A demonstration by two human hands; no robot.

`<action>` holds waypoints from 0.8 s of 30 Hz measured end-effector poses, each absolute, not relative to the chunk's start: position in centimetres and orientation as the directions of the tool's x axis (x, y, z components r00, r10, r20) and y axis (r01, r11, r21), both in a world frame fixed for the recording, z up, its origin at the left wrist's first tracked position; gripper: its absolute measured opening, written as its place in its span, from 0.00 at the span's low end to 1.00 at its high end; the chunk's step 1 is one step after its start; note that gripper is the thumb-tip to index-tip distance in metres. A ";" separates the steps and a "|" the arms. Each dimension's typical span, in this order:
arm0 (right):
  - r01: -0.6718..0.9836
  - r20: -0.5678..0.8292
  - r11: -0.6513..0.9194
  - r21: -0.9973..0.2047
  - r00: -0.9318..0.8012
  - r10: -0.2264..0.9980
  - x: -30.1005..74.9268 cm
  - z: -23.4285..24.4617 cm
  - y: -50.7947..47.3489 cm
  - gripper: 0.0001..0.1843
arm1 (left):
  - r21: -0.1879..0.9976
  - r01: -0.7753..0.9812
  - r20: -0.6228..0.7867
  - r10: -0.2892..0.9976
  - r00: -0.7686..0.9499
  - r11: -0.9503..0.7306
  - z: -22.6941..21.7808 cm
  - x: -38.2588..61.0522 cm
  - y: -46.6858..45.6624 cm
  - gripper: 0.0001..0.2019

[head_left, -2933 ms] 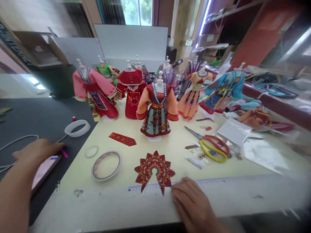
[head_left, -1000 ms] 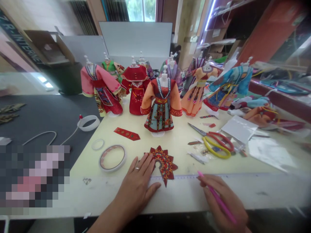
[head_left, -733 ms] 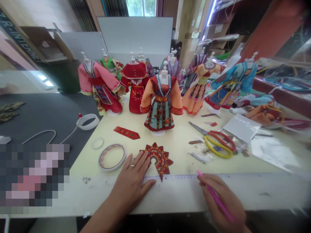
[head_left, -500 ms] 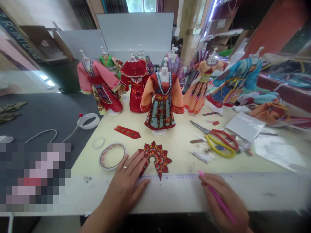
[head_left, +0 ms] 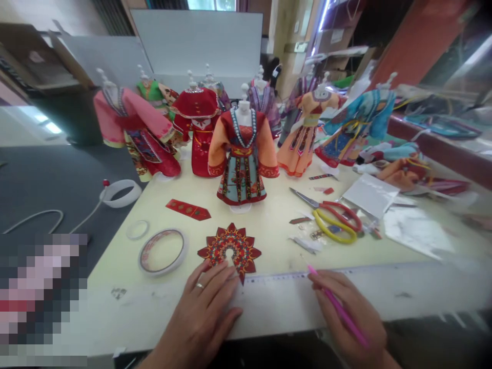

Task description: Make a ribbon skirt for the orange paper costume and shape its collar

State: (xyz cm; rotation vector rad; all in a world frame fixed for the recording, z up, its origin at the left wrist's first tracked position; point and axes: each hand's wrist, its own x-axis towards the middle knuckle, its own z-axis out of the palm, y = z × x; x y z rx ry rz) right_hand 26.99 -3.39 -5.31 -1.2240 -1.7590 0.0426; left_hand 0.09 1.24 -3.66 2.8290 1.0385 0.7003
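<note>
A red embroidered collar piece [head_left: 229,248] with pointed petals lies on the pale table [head_left: 115,271], its tip down against a clear ruler [head_left: 292,277]. My left hand [head_left: 202,310] rests flat with its fingers on the collar's lower left edge, and it wears a ring. My right hand [head_left: 348,312] grips a pink pen [head_left: 338,307] just below the ruler, with the pen's tip near the ruler's edge. A roll of clear tape [head_left: 162,251] lies to the left of the collar.
Several miniature costumes on white stands [head_left: 242,159] crowd the table's far side. Scissors [head_left: 334,223], plastic sheets and scraps lie to the right. A red strip [head_left: 188,209] lies nearer the costumes. A blurred patch covers the lower left corner.
My left hand has come from the dark side table onto the collar, and the pink pen now sits in my right hand. The view has swung slightly as my head moved.
</note>
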 end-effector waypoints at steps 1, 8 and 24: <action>0.698 0.669 0.496 -0.517 -0.033 0.743 27.0 -5.3 -3.3 0.18 | 0.240 0.595 0.436 0.633 0.640 -0.767 -3.6 0.5 1.3 0.14; 0.692 0.659 0.496 -0.524 -0.040 0.751 26.8 -5.0 -2.8 0.17 | 0.444 0.622 0.351 0.764 0.542 -0.645 -3.7 5.6 3.5 0.07; 0.672 0.640 0.492 -0.554 -0.034 0.767 26.8 -4.3 -2.6 0.15 | 0.390 0.729 0.134 0.818 0.559 -0.562 -3.3 8.4 5.6 0.09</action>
